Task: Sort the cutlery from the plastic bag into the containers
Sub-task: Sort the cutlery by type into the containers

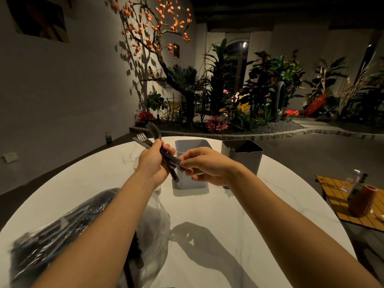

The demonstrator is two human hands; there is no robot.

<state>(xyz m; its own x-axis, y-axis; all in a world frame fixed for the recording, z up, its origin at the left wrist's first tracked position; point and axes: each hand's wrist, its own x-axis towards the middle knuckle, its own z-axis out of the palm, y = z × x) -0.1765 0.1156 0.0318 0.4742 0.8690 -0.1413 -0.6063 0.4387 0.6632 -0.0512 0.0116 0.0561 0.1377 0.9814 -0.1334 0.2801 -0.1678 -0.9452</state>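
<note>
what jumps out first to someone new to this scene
The hands, mid-frame over the white table: the left hand grips a fan of black cutlery while the right hand pinches one handle. Behind stand a light grey container and a dark grey container; a plastic bag of dark cutlery lies near left.

We are in a hall with an indoor garden: below our fingers [191, 160] a marble table [207, 206], beyond them a kerbed bed of plants [228, 113] and a tree [158, 54] bearing orange fruit.

The plastic bag [52, 233] is blurred, its dark contents impossible to make out. A pale container [136, 161] sits mostly hidden behind the left hand [152, 163].
</note>
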